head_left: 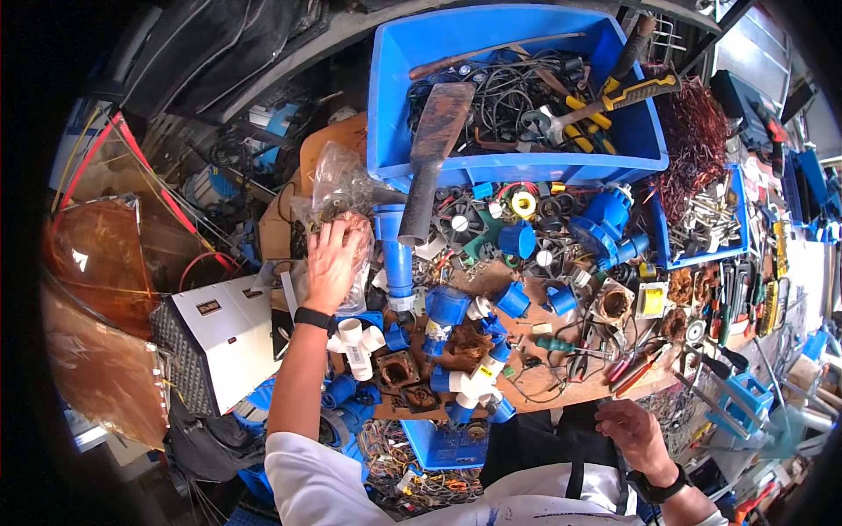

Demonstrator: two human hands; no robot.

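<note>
My left hand [330, 267] reaches forward at the left of the workbench, its fingers bent over a crumpled clear plastic bag [338, 171]. Something coppery [358, 230] shows beside the fingertips; its kind is hard to make out. Right of the bag stands a blue pipe piece [397, 259] with a white collar. White pipe fittings [358, 346] lie close below my left wrist. My right hand [638, 436] hovers near my lap by the bench's front edge, fingers loosely curled and apart, with nothing seen in it.
A big blue bin [517, 167] of cables and tools stands at the back, a hatchet-like blade [443, 118] leaning over its rim. Blue fittings [445, 309], screwdrivers [636, 368] and small parts crowd the bench [561, 399]. A white box [230, 333] stands left.
</note>
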